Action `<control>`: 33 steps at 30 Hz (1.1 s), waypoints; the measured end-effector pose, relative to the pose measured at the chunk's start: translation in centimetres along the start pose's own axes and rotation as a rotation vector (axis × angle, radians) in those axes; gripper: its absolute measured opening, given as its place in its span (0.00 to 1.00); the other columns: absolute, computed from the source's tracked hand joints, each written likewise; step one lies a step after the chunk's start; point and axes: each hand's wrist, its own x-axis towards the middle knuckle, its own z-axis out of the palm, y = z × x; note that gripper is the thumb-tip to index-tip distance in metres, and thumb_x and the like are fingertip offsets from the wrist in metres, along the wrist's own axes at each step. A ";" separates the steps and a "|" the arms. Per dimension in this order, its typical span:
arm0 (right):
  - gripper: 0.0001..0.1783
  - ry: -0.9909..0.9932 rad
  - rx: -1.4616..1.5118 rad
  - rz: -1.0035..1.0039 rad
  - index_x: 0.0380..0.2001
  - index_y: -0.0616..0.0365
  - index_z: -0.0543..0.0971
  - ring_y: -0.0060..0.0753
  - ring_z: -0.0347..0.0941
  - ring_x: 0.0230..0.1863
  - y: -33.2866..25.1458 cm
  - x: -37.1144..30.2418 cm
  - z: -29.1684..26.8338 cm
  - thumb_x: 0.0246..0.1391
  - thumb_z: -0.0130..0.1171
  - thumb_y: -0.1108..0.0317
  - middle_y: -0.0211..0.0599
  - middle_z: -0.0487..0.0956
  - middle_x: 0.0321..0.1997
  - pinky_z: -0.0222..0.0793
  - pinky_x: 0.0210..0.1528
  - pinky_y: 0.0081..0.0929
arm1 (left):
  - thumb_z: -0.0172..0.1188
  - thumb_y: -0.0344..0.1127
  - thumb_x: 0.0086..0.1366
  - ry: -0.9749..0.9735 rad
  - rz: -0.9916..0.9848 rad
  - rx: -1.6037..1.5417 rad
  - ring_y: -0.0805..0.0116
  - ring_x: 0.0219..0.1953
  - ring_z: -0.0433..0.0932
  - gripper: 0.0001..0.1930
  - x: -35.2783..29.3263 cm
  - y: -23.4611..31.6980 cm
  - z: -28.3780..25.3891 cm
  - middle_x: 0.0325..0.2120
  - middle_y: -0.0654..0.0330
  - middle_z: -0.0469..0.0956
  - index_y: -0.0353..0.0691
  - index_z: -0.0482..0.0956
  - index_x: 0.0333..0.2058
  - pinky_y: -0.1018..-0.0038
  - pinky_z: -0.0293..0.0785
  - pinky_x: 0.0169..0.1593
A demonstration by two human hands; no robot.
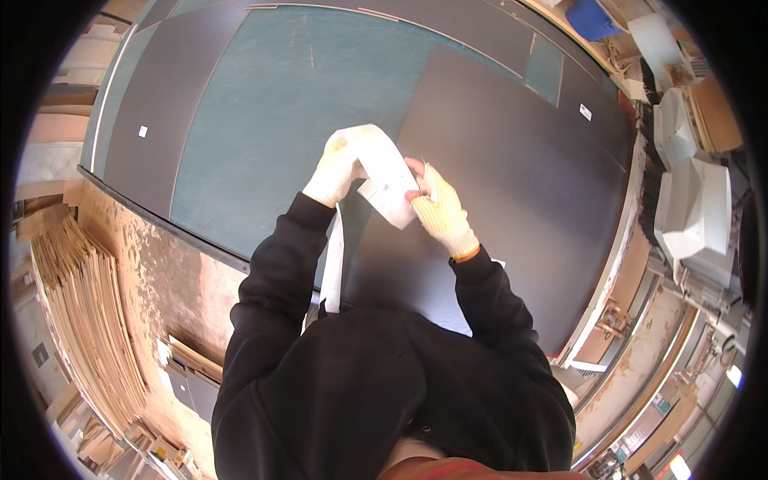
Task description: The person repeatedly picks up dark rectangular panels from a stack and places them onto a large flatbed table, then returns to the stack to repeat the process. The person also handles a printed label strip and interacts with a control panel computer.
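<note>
A curved white paper-like strip (386,172) is arching between two gloved hands, its near end hanging over a broad table. The strip is appearing light, thin and springy, probably curling by itself and creasing or tearing under a hard pull; its long edges are likely offering the safest hold, leaving the face unmarked.

The left hand in a cream knitted glove (330,172) is supporting the strip's far bend, its fingers hiding behind it, so whether they are clamping cannot be told. The right hand in a yellowish dotted glove with bare fingertips (440,210) is bringing its thumb against the strip's right edge, the forefinger curving just beyond; how firmly they are gripping is not showing.

A narrow white hanging strip (335,264) is trailing below the left wrist; whether it is joining the other is unclear. Beneath the hands, a large dark brown flat panel (512,168) is lying on the green tabletop (304,80). At far left, another long brown panel (172,96) is bearing a small white sticker (143,131). Thin tan boards (88,312) are standing stacked at near left; angular white pieces (694,204) are sitting at right.
</note>
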 end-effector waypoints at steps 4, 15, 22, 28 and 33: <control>0.29 -0.040 -0.180 0.013 0.62 0.63 0.71 0.24 0.79 0.41 -3.8 0.3 2.6 0.55 0.58 0.76 0.39 0.84 0.40 0.74 0.48 0.24 | 0.61 0.37 0.68 -0.090 -0.252 -0.044 0.73 0.35 0.81 0.09 -3.8 1.5 -1.1 0.34 0.63 0.82 0.38 0.81 0.36 0.73 0.76 0.36; 0.06 0.108 -0.468 -0.100 0.34 0.57 0.81 0.43 0.82 0.37 1.2 6.8 9.3 0.50 0.65 0.74 0.41 0.84 0.34 0.78 0.41 0.34 | 0.60 0.39 0.68 0.198 -0.317 0.120 0.74 0.22 0.77 0.07 1.2 -3.7 -11.5 0.20 0.66 0.76 0.43 0.80 0.34 0.73 0.69 0.23; 0.03 0.715 -0.264 -0.185 0.34 0.60 0.77 0.27 0.74 0.36 7.0 27.0 -0.1 0.59 0.54 0.75 0.35 0.78 0.31 0.72 0.42 0.28 | 0.55 0.47 0.71 0.247 0.075 1.408 0.42 0.25 0.79 0.20 5.9 -8.7 -17.4 0.21 0.47 0.80 0.39 0.83 0.26 0.52 0.74 0.32; 0.10 0.728 -0.474 0.014 0.34 0.62 0.82 0.34 0.80 0.36 7.7 50.0 -17.4 0.54 0.63 0.66 0.42 0.85 0.34 0.74 0.44 0.31 | 0.63 0.39 0.61 0.148 0.403 1.496 0.45 0.26 0.78 0.09 5.5 -9.4 -17.4 0.20 0.51 0.77 0.43 0.82 0.25 0.51 0.72 0.31; 0.31 0.910 -1.397 0.204 0.45 0.61 0.82 0.59 0.81 0.48 9.1 52.2 -19.0 0.54 0.65 0.43 0.52 0.85 0.44 0.75 0.53 0.51 | 0.65 0.36 0.57 0.113 0.405 1.400 0.45 0.26 0.77 0.04 6.0 -8.3 -17.7 0.22 0.54 0.78 0.45 0.82 0.25 0.52 0.71 0.31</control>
